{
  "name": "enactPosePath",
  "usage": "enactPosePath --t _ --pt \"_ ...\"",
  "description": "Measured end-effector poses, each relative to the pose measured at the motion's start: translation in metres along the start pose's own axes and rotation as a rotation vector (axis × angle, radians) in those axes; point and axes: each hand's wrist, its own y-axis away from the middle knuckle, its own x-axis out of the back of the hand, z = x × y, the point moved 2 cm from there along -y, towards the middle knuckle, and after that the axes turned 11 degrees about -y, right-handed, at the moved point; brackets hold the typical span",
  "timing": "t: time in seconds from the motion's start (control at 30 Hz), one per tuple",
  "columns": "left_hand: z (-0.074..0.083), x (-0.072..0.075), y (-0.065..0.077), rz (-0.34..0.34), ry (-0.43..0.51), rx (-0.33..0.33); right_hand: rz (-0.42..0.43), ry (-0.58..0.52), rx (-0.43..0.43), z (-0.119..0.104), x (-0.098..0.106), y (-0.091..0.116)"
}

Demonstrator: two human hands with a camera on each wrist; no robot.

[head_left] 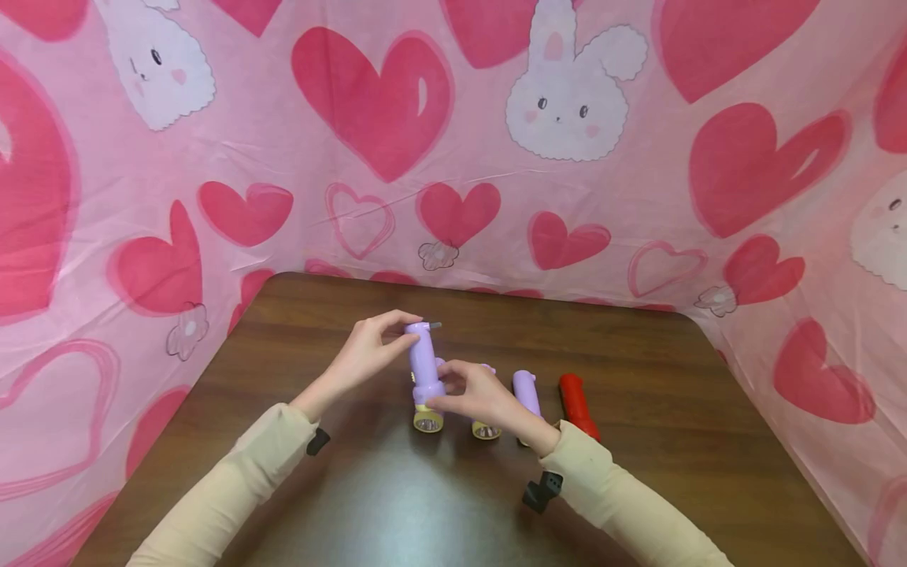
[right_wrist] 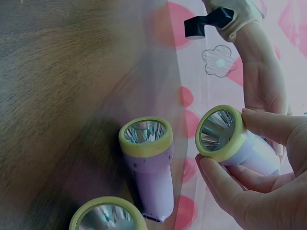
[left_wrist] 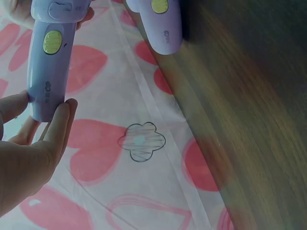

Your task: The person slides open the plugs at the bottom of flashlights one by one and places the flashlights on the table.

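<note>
A purple flashlight (head_left: pixel 423 358) with a yellow rim around its lens is held between both hands, lens end down and toward me. My left hand (head_left: pixel 372 350) grips its tail end, where a small grey prong sticks out. Near the lens, my right hand (head_left: pixel 476 392) pinches the head of the flashlight with thumb and fingers. The left wrist view shows a yellow-green switch (left_wrist: pixel 53 42) on the held flashlight's body. In the right wrist view, its reflector (right_wrist: pixel 218 130) faces the camera.
Another purple flashlight (head_left: pixel 486 431) lies partly hidden behind my right hand. Right of it are a third purple flashlight (head_left: pixel 526 390) and a red flashlight (head_left: pixel 577 403), both partly covered by my right arm. Pink heart-patterned cloth (head_left: pixel 489 165) surrounds the brown table (head_left: pixel 340 488).
</note>
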Motion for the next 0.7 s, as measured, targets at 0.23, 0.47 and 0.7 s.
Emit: enactPosePath --t 0.23,0.47,0.7 --pt "-0.008 0.006 -0.002 -0.016 -0.006 0.016 -0.052 -0.059 0.018 0.0 -0.006 -0.007" --pt "-0.014 0.01 -0.002 -0.015 -0.033 0.011 -0.051 -0.027 -0.007 0.0 -0.014 -0.014" --pt "-0.022 0.014 0.0 -0.04 -0.045 0.018 -0.047 -0.009 -0.024 0.001 -0.022 -0.017"
